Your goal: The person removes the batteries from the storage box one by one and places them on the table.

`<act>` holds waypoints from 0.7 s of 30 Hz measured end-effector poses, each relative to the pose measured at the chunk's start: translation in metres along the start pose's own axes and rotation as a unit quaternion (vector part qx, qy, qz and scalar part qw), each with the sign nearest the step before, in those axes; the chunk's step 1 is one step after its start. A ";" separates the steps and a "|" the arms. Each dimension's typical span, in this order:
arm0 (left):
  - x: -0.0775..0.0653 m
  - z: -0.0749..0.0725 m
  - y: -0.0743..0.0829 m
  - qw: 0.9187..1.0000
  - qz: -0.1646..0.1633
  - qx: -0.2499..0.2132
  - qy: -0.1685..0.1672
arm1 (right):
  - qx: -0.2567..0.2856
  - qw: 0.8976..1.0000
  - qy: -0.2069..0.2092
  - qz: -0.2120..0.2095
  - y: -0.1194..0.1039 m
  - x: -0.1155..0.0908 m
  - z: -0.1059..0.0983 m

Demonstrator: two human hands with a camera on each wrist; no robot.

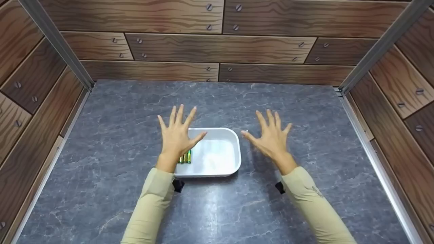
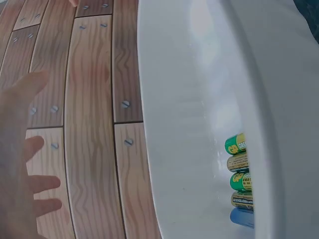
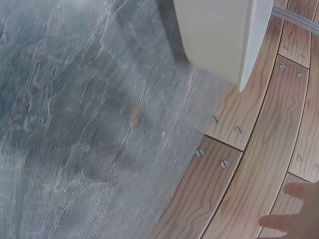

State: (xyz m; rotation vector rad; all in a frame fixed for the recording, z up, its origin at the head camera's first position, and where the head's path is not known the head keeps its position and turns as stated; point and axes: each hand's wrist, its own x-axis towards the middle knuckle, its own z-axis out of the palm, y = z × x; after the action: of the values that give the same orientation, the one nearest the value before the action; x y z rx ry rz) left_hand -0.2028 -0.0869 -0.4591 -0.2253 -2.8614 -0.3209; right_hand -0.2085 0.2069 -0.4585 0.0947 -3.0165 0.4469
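Note:
Spread wide, my left hand [image 1: 175, 139] hovers over the left part of a white rectangular tray [image 1: 234, 152] and holds nothing. Several batteries [image 1: 189, 157] lie side by side in the tray, partly hidden by that hand in the head view. The left wrist view shows the batteries [image 2: 239, 181] in a row, with green, gold and blue casings. To the right of the tray, my right hand [image 1: 271, 139] is held up with its fingers apart and nothing in it. In the right wrist view, part of the tray [image 3: 217, 40] stands at the top.
A grey marbled tabletop [image 1: 112, 189] lies under the tray. Wood-patterned panels [image 1: 217, 47] enclose it at the back and both sides, with metal posts [image 1: 57, 44] at the corners. A tiny white speck [image 1: 247, 131] shows near the right thumb.

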 end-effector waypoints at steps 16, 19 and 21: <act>-0.025 0.008 -0.021 0.987 0.007 -0.109 0.114 | 0.082 0.990 0.075 -0.086 -0.024 -0.019 0.012; -0.029 0.013 -0.026 0.983 0.005 -0.120 0.137 | 0.090 0.987 0.078 -0.105 -0.029 -0.022 0.016; -0.032 0.016 -0.030 0.980 0.001 -0.125 0.154 | 0.094 0.986 0.077 -0.115 -0.033 -0.024 0.019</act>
State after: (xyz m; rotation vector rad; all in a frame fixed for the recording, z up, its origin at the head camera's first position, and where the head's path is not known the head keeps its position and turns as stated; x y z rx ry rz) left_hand -0.1808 -0.1157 -0.4886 -0.2036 -2.5126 -0.6549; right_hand -0.1835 0.1712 -0.4697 0.3985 -2.7617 0.6784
